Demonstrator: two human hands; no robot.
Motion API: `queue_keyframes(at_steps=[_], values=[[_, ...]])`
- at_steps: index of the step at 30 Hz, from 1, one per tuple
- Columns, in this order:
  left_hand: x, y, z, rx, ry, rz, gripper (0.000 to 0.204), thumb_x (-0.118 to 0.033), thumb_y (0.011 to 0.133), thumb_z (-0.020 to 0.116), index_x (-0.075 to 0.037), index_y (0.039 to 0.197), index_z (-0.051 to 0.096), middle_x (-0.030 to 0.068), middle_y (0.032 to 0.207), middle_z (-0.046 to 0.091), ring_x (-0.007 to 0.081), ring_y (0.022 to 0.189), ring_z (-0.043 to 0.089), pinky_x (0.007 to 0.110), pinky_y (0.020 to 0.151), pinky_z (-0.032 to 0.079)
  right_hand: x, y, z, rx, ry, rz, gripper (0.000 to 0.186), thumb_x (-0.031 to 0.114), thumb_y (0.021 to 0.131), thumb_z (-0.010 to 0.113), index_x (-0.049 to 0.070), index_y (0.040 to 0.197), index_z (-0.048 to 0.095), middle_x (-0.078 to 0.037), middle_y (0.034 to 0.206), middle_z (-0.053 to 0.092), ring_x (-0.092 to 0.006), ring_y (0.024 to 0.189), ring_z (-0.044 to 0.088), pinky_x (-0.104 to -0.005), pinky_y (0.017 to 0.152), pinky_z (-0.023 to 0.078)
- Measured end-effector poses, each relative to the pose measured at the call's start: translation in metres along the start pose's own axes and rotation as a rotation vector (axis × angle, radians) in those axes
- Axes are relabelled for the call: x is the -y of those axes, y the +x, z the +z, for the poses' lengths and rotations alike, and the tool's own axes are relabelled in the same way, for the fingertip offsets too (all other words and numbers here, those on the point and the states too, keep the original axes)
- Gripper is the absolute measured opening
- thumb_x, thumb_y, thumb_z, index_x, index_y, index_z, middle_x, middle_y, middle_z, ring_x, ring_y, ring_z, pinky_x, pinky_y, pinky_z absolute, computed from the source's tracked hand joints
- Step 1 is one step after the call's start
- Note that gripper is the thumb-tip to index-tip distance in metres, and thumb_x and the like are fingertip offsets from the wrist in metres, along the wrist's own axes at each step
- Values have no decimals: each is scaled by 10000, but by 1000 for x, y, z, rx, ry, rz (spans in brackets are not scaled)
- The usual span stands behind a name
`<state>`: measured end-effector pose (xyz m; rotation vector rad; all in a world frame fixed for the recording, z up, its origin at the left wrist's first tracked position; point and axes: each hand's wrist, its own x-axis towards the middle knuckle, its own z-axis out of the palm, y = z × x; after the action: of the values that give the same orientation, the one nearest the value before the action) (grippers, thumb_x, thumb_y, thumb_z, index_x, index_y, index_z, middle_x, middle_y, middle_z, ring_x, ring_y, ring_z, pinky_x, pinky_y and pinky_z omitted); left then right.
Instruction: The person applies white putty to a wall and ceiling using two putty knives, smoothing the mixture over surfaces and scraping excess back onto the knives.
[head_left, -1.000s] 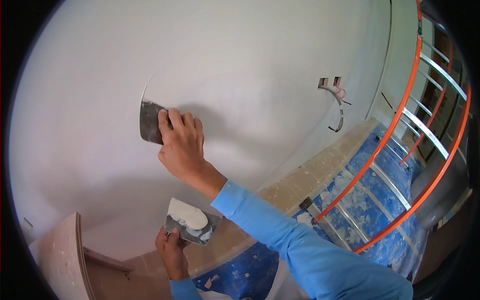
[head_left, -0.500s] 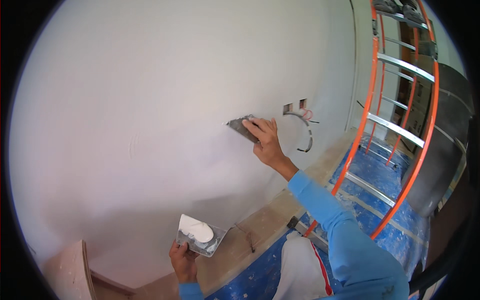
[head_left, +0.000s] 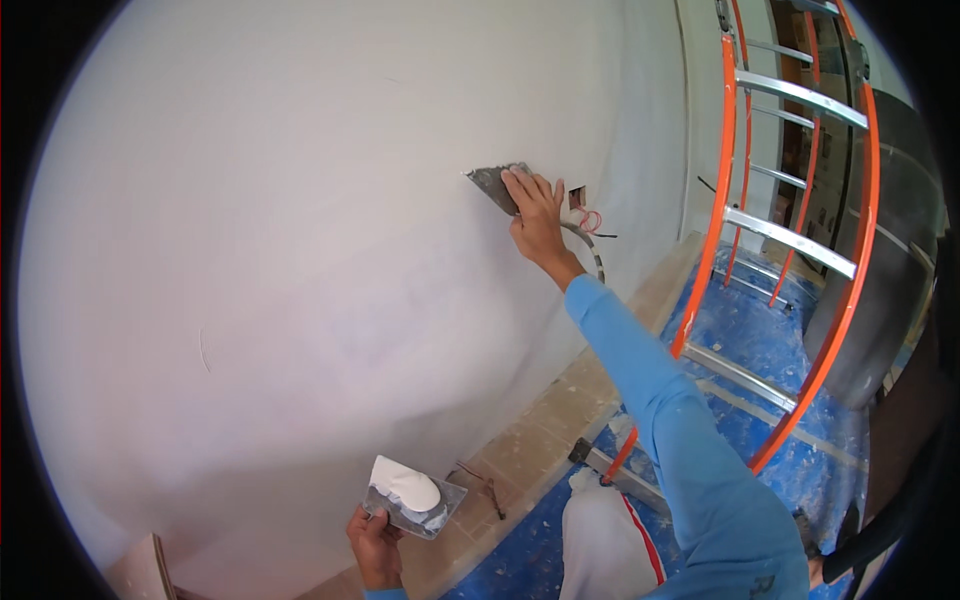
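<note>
My right hand (head_left: 537, 220) grips a wide, dark putty knife (head_left: 492, 187) against the white wall (head_left: 300, 220), just left of an electrical cut-out (head_left: 577, 196) with thin red wires and a hanging grey cable (head_left: 598, 258). Its fingers press along the blade. Low in the picture, my left hand (head_left: 374, 545) holds a small, flat square plate (head_left: 444, 505) by its near left corner, thumb on top. A thick lump of white compound (head_left: 402, 480) sits on the plate, with smears around it.
An orange ladder (head_left: 718, 215) with silver rungs stands at right beside a dark rounded object (head_left: 850, 360). A blue speckled sheet (head_left: 740, 315) covers the floor beside a tan strip (head_left: 555, 400) along the wall. My white-trousered leg (head_left: 600, 535) shows below; a board (head_left: 135, 575) is at lower left.
My right hand and knife have travelled right across the wall and up toward the cut-outs. The view has shifted; my left hand with the plate appears lower and slightly further right.
</note>
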<state>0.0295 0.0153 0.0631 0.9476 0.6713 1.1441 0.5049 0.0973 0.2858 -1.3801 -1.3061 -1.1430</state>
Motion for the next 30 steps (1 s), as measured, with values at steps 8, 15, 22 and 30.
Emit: queue_keyframes(at_steps=[8, 15, 22, 30], values=[[9, 4, -1, 61, 151, 47, 262, -136, 878, 625, 19, 1088, 614, 90, 943, 700, 174, 742, 694, 294, 572, 582, 14, -16, 12, 25, 69, -46, 505, 1, 711, 549, 46, 1201, 661, -111, 1170, 669, -290, 1095, 598, -436, 919, 399], [17, 8, 27, 111, 190, 34, 288, -143, 874, 643, 18, 1112, 620, 71, 921, 694, 141, 714, 665, 248, 601, 532, -40, 29, 2, 65, 288, 614, 255, 99, 873, 540, -10, 1079, 643, -208, 968, 676, -399, 916, 640, -494, 807, 479], [-8, -15, 34, 62, 347, 53, 231, -173, 961, 613, -17, 1123, 667, -11, 864, 624, 71, 729, 549, 214, 609, 438, -33, 43, 13, -22, 454, 739, 246, 168, 906, 558, -41, 999, 645, -239, 896, 679, -394, 877, 665, -469, 784, 492], [-4, -12, -6, 98, 225, 178, 275, -137, 904, 601, 27, 1125, 615, 86, 966, 669, 167, 812, 652, 280, 641, 537, 9, 35, 6, 124, 436, 552, 265, 217, 913, 577, -18, 1018, 637, -211, 856, 663, -354, 861, 643, -450, 784, 476]])
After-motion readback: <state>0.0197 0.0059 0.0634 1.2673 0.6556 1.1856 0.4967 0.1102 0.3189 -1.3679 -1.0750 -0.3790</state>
